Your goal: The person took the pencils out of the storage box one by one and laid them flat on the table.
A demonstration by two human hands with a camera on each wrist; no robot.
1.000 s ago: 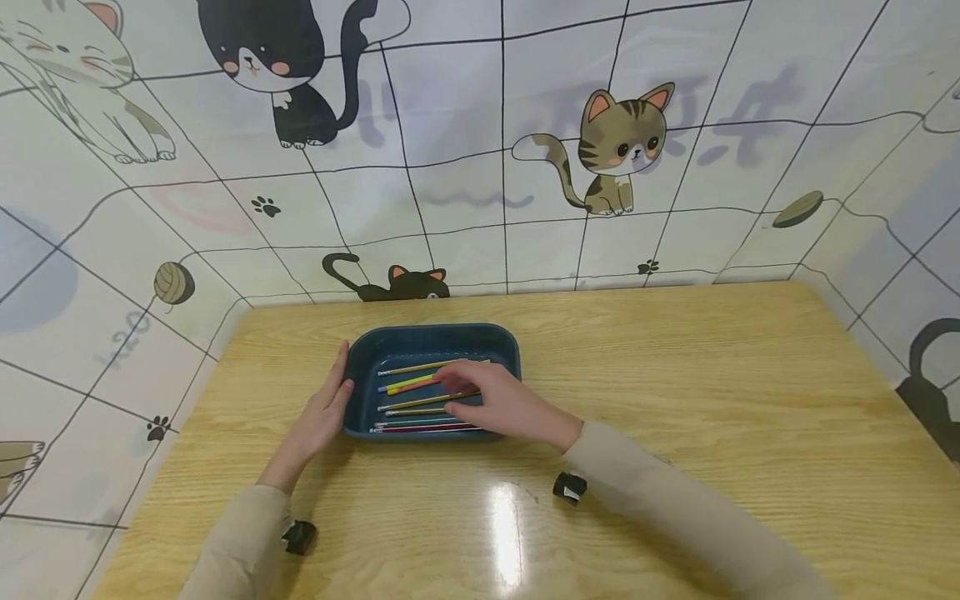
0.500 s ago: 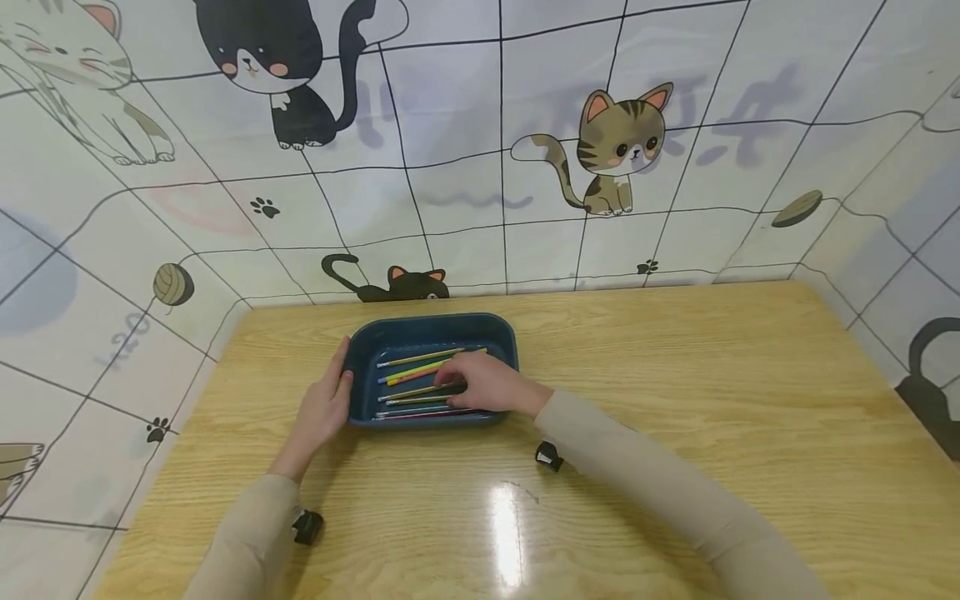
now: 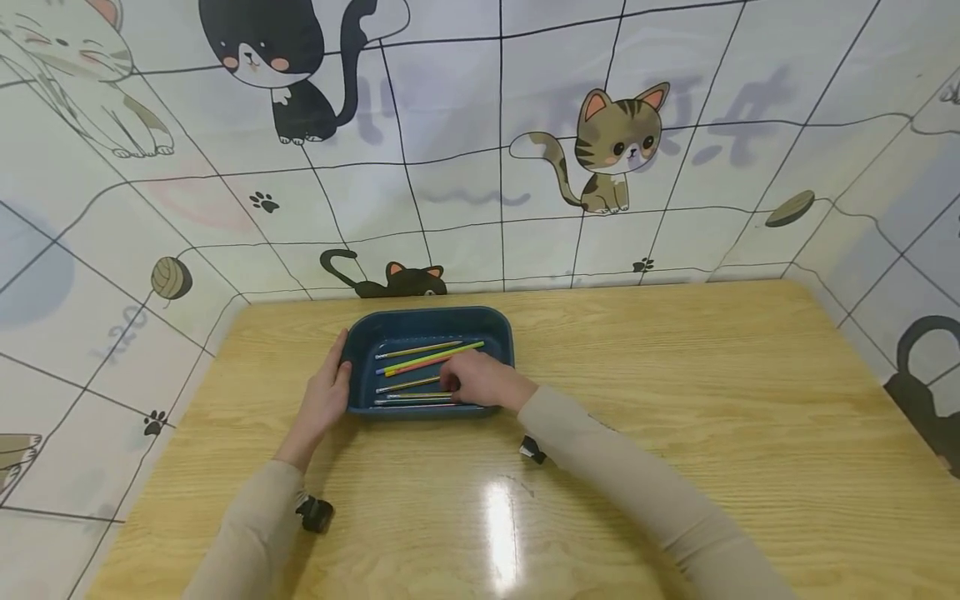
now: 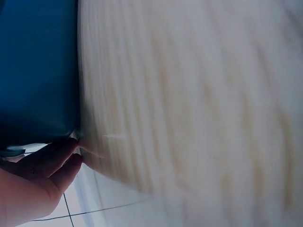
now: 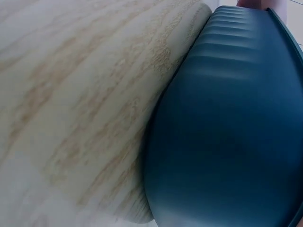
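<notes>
In the head view a dark blue plastic tray [image 3: 427,317] stands toward the back of the wooden table, with several pencils inside lying roughly sideways. A yellow-green pencil [image 3: 431,358] and a pencil with an orange-red barrel [image 3: 422,363] lie near its middle. My left hand [image 3: 324,398] rests against the tray's left outer wall, fingers along the side; its fingertips touch near the base in the left wrist view. My right hand [image 3: 480,379] reaches in over the right front, fingers curled down, pinching a pencil [image 3: 420,396] whose right end they hide. The right wrist view shows only the tray's outer wall [image 5: 227,123].
The light wooden table [image 3: 660,375] extends right and forward of the tray. A cat-print wall covering [image 3: 465,183] closes off the back and sides. A small black device hangs at each wrist, the left one [image 3: 315,514] and the right one [image 3: 532,450].
The tray has slid slightly toward the back wall, with my left hand staying on it. My right hand has lowered farther into the tray, and its fingers have closed together at the front pencils.
</notes>
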